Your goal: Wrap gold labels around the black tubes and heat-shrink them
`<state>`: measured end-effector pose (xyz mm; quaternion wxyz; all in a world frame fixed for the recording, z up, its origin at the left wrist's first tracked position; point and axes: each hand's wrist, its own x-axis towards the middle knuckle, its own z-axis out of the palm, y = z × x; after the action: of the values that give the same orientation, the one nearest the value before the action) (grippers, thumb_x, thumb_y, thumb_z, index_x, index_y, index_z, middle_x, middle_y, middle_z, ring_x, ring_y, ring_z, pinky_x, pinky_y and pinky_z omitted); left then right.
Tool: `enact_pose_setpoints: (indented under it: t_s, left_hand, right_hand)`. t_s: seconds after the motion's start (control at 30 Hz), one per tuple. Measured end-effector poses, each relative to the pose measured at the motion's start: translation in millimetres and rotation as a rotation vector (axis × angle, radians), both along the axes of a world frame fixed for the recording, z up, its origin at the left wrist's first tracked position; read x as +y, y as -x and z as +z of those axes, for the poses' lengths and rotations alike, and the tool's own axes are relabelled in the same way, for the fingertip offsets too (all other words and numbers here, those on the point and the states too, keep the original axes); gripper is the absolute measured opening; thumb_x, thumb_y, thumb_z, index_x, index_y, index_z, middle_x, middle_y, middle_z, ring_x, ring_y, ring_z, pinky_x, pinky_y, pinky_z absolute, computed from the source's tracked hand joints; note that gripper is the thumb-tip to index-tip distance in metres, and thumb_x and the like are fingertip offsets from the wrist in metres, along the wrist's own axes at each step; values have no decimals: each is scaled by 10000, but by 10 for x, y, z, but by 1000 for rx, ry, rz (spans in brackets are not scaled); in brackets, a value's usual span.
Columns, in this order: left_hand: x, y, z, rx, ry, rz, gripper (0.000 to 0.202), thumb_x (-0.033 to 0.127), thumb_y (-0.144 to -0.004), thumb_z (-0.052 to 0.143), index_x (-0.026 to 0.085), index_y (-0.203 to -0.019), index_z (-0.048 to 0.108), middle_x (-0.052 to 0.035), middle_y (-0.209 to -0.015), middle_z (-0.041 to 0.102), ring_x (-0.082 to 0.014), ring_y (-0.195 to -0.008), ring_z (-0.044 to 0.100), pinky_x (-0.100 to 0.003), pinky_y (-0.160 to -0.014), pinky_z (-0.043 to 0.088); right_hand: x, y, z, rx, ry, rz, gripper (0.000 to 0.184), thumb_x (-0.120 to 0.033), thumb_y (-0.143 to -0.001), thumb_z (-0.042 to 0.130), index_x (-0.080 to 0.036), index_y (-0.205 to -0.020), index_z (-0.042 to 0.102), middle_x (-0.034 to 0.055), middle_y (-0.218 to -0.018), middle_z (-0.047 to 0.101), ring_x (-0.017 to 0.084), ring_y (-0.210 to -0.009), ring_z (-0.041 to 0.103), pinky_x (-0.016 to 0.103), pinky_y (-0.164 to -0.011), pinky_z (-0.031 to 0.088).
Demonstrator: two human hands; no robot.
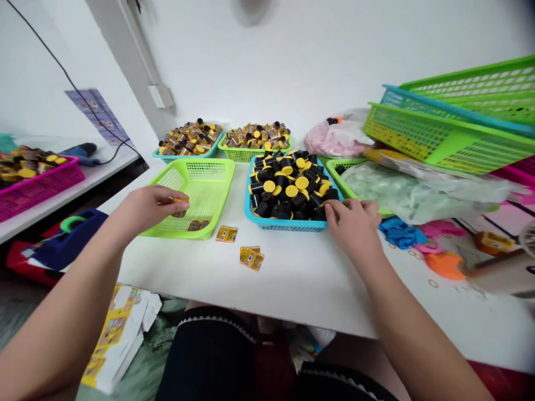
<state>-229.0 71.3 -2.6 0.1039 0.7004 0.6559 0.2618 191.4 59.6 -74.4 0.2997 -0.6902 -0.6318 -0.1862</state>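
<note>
My left hand (152, 210) is closed in a pinch on a small cylinder with a printed orange-yellow label (180, 208), above the near part of a green basket (225, 184). Two similar printed pieces (198, 225) lie in that basket. My right hand (353, 220) is at the near right corner of a blue basket (292, 225), its fingertips bent in against the contents. What they pinch, if anything, is hidden. Black cylinders with yellow caps (291, 191) fill the blue basket. Between the hands lie printed yellow labels (252, 258) and another label stack (226, 233).
Two baskets of labelled cylinders (190, 138) stand against the wall. Stacked green and blue baskets (451, 133) lean at the right above plastic bags (409, 186). Balloon-like coloured pieces (445, 265) lie on the right, and a magenta basket (42, 186) stands at the left.
</note>
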Motion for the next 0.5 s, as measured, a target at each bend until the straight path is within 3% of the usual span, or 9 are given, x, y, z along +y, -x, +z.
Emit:
enact_pose_setpoints:
  t_s: [0.1, 0.2, 0.33, 0.43, 0.5]
  left_hand:
    - [202, 88, -47, 197, 276, 44, 359, 502, -729, 680, 247, -963, 777, -31, -865, 779, -235, -812, 705, -309, -734, 506]
    - [336, 63, -164, 293, 373, 34, 388, 478, -735, 658, 225, -1005, 775, -51, -951, 781, -242, -867, 702, -285, -736, 484]
    - [478, 61, -302, 287, 504, 52, 401, 446, -704, 678, 209, -1012, 777, -55, -861, 781, -225, -749, 710, -265, -679, 494]
    - [543, 85, -316, 303, 549, 50, 361, 431, -655, 739, 207, -933, 794, -63, -779, 768, -244, -700, 709, -285, -665, 505]
    - [515, 64, -270, 333, 530, 48, 410, 430, -647, 772, 194, -982, 791, -93, -812, 767, -291, -763, 717, -325, -707, 517]
  right_hand:
    - [4, -17, 3, -19, -9, -5, 410, -446, -977, 377, -264, -1068, 733, 147, -1003, 601, 343, -1020, 414, 484, -815, 330]
    - [40, -47, -30, -13, -62, 14, 379, -474, -951, 438, -258, -1059, 730, 136, -903, 597, 325, -969, 430, 479, -806, 359]
    - [94, -73, -92, -33, -143, 45, 331, -413, -941, 462, -243, -1012, 737, 105, -754, 579, 287, -862, 446, 462, -775, 392]
    - [96, -69, -77, -20, -187, 77, 317, -348, -942, 448, -234, -1038, 728, 84, -709, 562, 264, -800, 469, 455, -762, 418]
    - [75, -60, -25, 18, -227, 118, 336, -330, -955, 429, -220, -1115, 704, 92, -780, 577, 250, -784, 510, 441, -760, 452]
